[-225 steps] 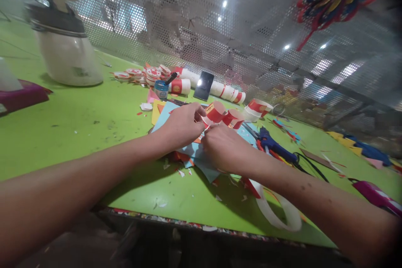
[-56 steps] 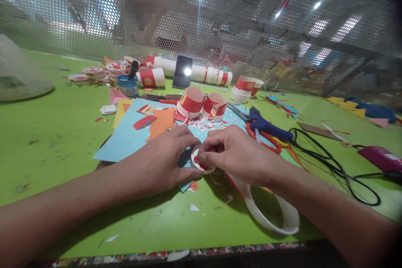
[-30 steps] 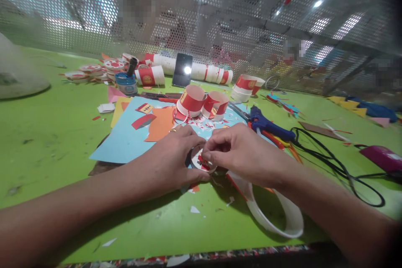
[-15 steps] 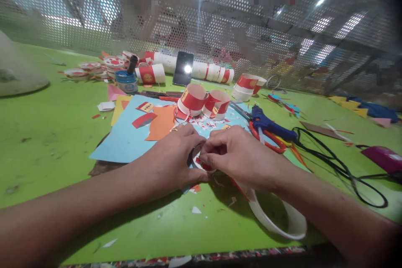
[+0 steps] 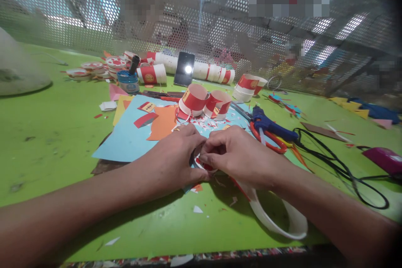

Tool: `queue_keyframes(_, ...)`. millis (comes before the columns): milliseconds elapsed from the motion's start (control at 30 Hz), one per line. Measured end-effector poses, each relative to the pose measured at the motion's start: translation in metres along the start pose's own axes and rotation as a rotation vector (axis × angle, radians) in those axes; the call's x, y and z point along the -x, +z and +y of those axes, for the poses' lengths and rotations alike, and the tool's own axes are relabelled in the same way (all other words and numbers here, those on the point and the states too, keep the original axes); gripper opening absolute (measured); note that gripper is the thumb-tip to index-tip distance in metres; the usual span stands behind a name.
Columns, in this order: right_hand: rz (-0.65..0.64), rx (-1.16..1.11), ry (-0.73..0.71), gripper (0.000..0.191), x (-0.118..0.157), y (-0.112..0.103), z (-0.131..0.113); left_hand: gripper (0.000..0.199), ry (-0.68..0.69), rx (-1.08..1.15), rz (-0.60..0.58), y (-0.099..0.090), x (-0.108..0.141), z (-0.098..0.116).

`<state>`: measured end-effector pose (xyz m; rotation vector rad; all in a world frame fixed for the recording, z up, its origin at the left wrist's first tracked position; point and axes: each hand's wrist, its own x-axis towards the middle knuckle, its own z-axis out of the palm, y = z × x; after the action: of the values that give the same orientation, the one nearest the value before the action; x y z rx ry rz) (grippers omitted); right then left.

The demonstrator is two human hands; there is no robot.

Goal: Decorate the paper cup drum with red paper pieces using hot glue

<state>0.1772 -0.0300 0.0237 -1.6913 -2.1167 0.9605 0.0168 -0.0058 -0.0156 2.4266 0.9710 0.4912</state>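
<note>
My left hand [image 5: 172,155] curls around a small round paper cup base [image 5: 197,161], white with red pieces inside, and holds it low over the green table. Into it reaches my right hand [image 5: 241,155], thumb and forefinger pinched at a red piece; whether it is gripped or pressed down is hidden by the fingers. Beneath my right forearm lies a curled white and red paper cup strip [image 5: 297,220]. Just beyond the hands are two cut red-and-white cup pieces [image 5: 194,99] and an orange paper piece [image 5: 161,123] on a light-blue sheet [image 5: 121,140].
Scissors [image 5: 276,144] and a blue glue gun [image 5: 270,121] lie right, with a black cord [image 5: 333,167]. A blue jar [image 5: 128,83], stacked paper cups [image 5: 152,74] and a phone [image 5: 184,69] stand at the back. Behind them rises a perforated metal screen [image 5: 213,16].
The view has shifted very slightly. Both hands stay at the round cup base, with the pinched fingers of my right hand in nearly the same place.
</note>
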Motion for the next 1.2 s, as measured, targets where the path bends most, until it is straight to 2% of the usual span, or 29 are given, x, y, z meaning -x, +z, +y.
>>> queue_keyframes(500,0.032,0.065,0.004,0.016,0.0015,0.0011,-0.0010,0.018,-0.013,-0.013,0.009,0.0009,-0.0008,0.0005)
queue_keyframes(800,0.141,0.083,0.006,0.018,0.0034,-0.0049,-0.0052,0.026,-0.007,-0.028,0.012,-0.0007,0.0001,0.0014)
queue_keyframes(933,0.179,0.094,-0.038,0.017,0.0062,-0.0083,-0.0051,0.026,-0.001,-0.019,0.018,-0.0012,0.0010,0.0014)
queue_keyframes(1200,0.174,0.130,-0.042,0.022,0.0054,0.0009,-0.0017,0.026,-0.016,-0.028,0.004,-0.0007,-0.0003,0.0009)
